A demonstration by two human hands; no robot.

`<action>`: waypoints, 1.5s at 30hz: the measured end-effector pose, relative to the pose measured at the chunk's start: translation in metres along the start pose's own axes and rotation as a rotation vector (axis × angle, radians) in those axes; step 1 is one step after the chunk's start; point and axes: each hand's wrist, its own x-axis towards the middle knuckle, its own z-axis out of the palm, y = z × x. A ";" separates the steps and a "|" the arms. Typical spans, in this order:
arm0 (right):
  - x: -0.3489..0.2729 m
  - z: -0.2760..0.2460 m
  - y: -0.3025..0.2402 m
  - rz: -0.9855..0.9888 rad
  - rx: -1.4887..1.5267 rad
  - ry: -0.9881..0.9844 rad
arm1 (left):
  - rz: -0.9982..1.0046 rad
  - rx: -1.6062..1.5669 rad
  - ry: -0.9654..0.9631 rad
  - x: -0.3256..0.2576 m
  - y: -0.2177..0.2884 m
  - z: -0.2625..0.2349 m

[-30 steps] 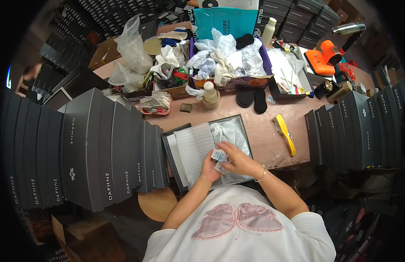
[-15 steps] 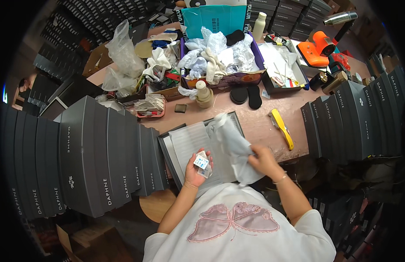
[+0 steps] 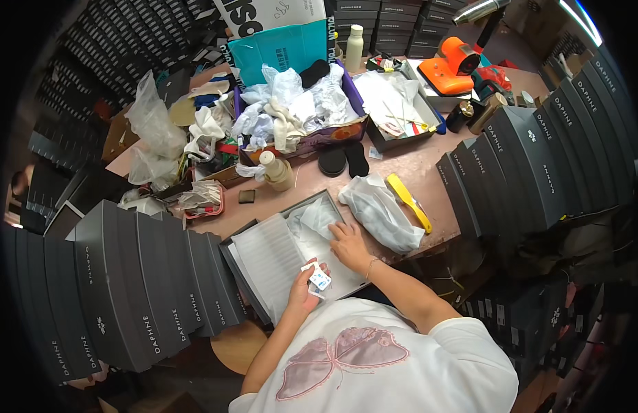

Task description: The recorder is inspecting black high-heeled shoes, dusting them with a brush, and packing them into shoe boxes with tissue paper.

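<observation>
My left hand (image 3: 303,292) is closed on a few small white sachets (image 3: 320,278) with blue print, over the near edge of an open dark grey shoebox (image 3: 325,197). A white ribbed sheet (image 3: 267,258) covers the left part of the box. My right hand (image 3: 349,246) reaches into the box with its fingers stretched out, at a crumpled whitish wrapping (image 3: 312,217). Just right of the box a filled pale translucent bag (image 3: 384,212) lies on the table; its contents are hidden. Beside the bag is a yellow-handled brush (image 3: 410,203).
Stacked grey shoeboxes flank me on the left (image 3: 116,282) and right (image 3: 515,148). Behind the work spot stand a capped bottle (image 3: 278,172), a purple box (image 3: 312,143) of crumpled paper, a tray (image 3: 401,138) of papers and an orange tape dispenser (image 3: 446,72).
My right hand has let go of the pale bag, which now lies right of the box, and has moved left into the box. The left hand still holds the sachets. The view has shifted.
</observation>
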 end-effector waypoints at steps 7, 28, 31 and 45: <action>-0.032 -0.026 0.037 0.747 1.833 0.395 | 0.282 0.455 0.272 0.025 -0.026 0.001; 0.029 -0.070 -0.047 0.005 0.454 -0.065 | 0.666 1.620 0.330 0.063 0.030 -0.036; 0.008 -0.077 -0.006 0.111 0.075 -0.082 | 0.673 1.528 0.311 0.043 0.054 -0.020; 0.003 -0.001 0.022 0.618 0.912 -0.183 | 0.530 0.845 0.256 0.054 0.018 -0.039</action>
